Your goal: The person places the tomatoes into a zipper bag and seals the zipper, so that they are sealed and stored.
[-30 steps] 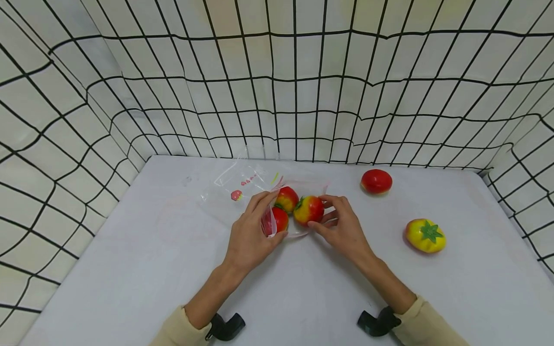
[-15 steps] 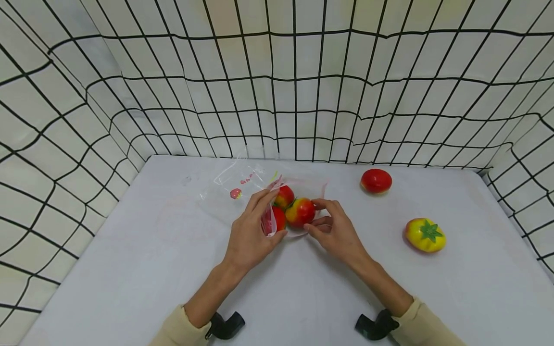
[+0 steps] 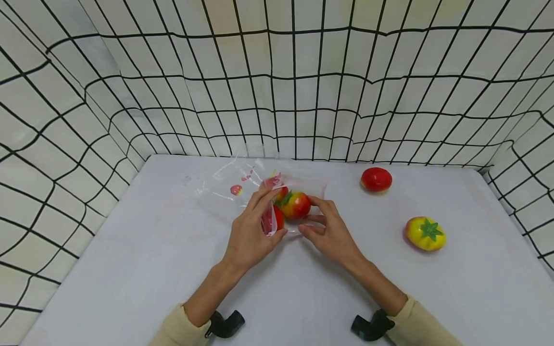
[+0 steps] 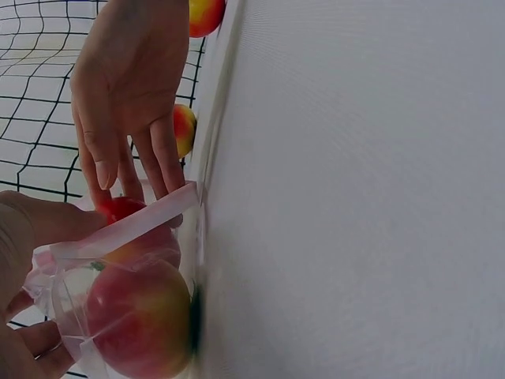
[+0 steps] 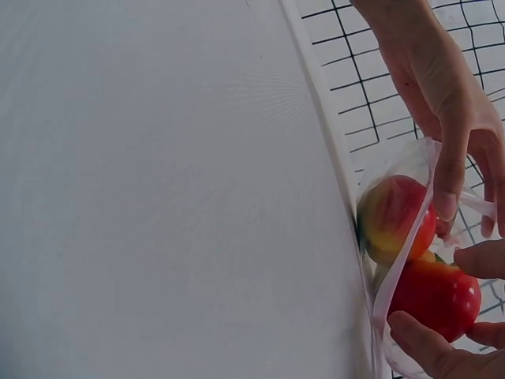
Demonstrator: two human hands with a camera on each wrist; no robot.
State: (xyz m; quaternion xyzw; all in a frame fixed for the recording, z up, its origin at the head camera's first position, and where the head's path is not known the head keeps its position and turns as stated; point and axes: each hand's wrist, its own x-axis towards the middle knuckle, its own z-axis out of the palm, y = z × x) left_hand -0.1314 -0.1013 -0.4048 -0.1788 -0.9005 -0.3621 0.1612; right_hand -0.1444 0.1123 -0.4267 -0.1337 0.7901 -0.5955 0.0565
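In the head view, the left hand (image 3: 250,236) grips the rim of a clear plastic bag (image 3: 217,186) with pink edging. At the bag's mouth, the right hand (image 3: 335,236) has thumb and fingers round the right side of a red-yellow toy tomato (image 3: 299,205). Two more red toy tomatoes lie inside, partly covered by the left hand and the bag. The right wrist view shows the right hand's thumb and fingers (image 5: 481,259) around the red tomato (image 5: 436,298), with another (image 5: 394,217) beside it behind the film.
A red toy tomato (image 3: 376,180) lies at the back right of the white table (image 3: 130,269). Nearer and farther right is a yellow one (image 3: 425,234) with a green star-shaped top. Black wire mesh (image 3: 295,96) rises along the back and both sides.
The right hand and its tomato have moved left, deeper into the bag, and the tomato has turned. The left hand stays almost still while the printed film shifts slightly.
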